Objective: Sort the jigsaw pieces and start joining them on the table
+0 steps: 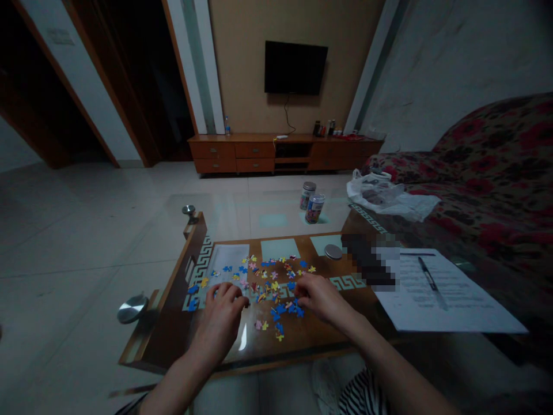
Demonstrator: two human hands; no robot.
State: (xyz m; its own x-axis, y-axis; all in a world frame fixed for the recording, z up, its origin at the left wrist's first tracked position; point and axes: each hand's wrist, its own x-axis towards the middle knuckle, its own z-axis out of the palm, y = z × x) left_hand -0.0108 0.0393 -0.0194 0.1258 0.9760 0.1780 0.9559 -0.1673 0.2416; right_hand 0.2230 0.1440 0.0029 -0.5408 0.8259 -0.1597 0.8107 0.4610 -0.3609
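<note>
Jigsaw puzzle pieces (274, 285), blue, yellow and pink, lie scattered over the glass-topped coffee table (319, 331). Left of the main spread, my left hand (225, 306) hovers with bent fingers apart, and no piece shows in it. My right hand (317, 293) is at the right side of the spread, its fingers curled together right beside a cluster of blue pieces (297, 308). What its fingertips hold, if anything, is hidden. Near the front, a pink and yellow pair (261, 325) and a blue and yellow pair (279, 332) lie apart from the rest.
Two printed tins (314, 208) stand at the table's far side, with a round metal lid (333, 252) nearer. Printed sheets (453, 300) with a pen (427, 274) lie at right, beside a blurred dark object (369, 262). A plastic bag (389, 196) sits behind, near the flowered sofa (496, 150).
</note>
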